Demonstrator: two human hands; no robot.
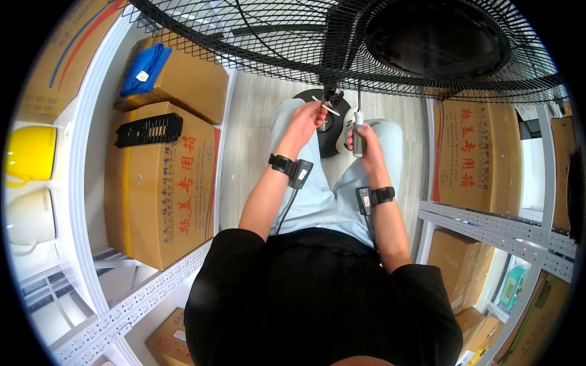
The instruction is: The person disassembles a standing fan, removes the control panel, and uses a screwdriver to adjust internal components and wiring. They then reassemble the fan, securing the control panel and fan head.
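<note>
A large black fan (287, 58) with a wire grille fills the top of the view. Below its grille, my left hand (307, 124) is closed in a pinch at a thin white strip (330, 110), beside a dark fitting (332, 93) on the fan's stand. My right hand (369, 149) wraps round the grey handle of a screwdriver (358, 140), held upright with its shaft running up to the grille. The screwdriver's tip is hidden behind the wires. Between my legs lies the fan's round dark base (331, 131), partly covered by a shoe.
Shelving flanks me on both sides. On the left, cardboard boxes (149, 207) carry a black slotted plastic panel (149, 130) and a folded blue cloth (145, 68). Yellow (33, 152) and cream (30, 219) mugs stand farther left. More boxes (476, 155) fill the right shelves.
</note>
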